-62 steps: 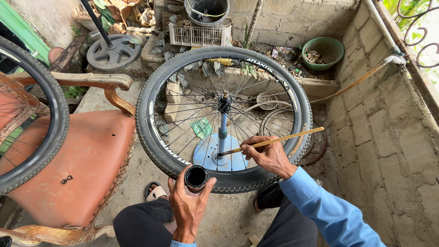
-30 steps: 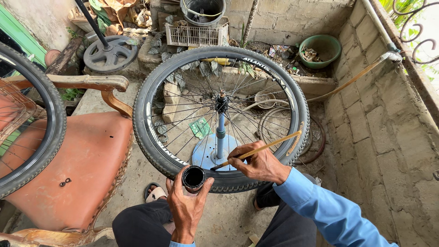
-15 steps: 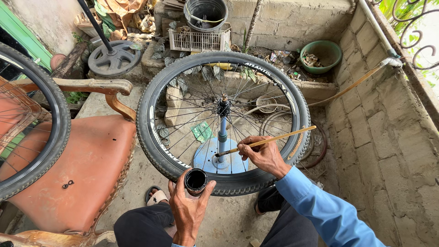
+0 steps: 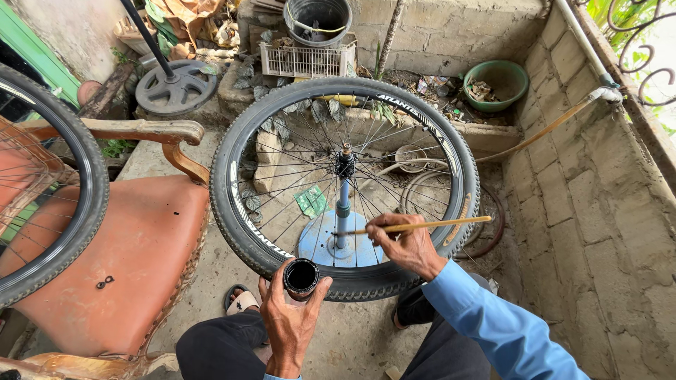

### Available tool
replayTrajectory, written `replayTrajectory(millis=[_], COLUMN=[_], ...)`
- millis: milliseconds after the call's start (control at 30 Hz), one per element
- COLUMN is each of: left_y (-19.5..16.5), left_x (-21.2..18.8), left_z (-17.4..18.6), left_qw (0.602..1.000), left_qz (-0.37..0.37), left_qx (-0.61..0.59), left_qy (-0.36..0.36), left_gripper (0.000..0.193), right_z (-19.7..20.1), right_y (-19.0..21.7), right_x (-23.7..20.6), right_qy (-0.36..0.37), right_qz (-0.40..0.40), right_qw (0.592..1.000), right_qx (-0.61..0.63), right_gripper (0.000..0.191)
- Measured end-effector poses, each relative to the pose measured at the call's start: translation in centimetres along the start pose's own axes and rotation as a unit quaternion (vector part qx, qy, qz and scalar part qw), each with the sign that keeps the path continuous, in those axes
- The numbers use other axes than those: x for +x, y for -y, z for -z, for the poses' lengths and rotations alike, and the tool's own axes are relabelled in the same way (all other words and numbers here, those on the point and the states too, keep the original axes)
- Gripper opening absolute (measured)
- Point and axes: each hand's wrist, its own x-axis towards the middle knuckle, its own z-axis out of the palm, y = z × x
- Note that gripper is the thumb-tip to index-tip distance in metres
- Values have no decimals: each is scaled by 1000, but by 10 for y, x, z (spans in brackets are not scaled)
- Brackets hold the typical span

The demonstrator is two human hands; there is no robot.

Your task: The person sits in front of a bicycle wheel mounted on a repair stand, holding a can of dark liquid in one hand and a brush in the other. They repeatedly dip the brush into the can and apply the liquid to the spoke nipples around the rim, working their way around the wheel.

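A bicycle wheel (image 4: 282,250) with a black tyre and silver spokes lies flat on a blue stand (image 4: 343,211) in front of me. My right hand (image 4: 405,246), in a light blue sleeve, holds a thin wooden-handled brush (image 4: 422,226) level over the spokes, its tip close to the stand's post. My left hand (image 4: 289,324) grips a small round pot (image 4: 301,276) of black paint just in front of the tyre's near edge.
An orange-seated wooden chair (image 4: 105,260) stands at left, with another bicycle wheel (image 4: 63,211) over it. A block wall (image 4: 584,211) runs along the right. Behind lie a black bucket (image 4: 317,21), a white crate (image 4: 306,60), a green basin (image 4: 496,83) and a round metal base (image 4: 174,86).
My right hand has shifted the brush slightly, its tip now nearer the blue post. The left hand keeps the pot in place. The view moved a little.
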Motion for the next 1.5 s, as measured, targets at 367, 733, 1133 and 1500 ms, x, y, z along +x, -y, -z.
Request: replayTrajectory(millis=[367,733,1133,1500], left_y=[0,-6,-7,-3], left_x=[-2,0,1,1], left_z=[1,3,5,4], left_qw=[1000,1000,998,998], left_qz=[11,31,60,59], left_qx=[-1,-3,-15,1], left_qy=[1,8,22,20], left_gripper=[68,66,67,68], right_z=[-5,-10,-14,-18], right_y=[2,-7,-1,-7], right_x=[4,14,16,22], right_qy=[-39,-63,-87,-71], right_qz=[-50,-55,-65,-66], right_qw=[998,995,993,994], right_qx=[-4,-46,-39,-50], right_gripper=[24,27,28,25])
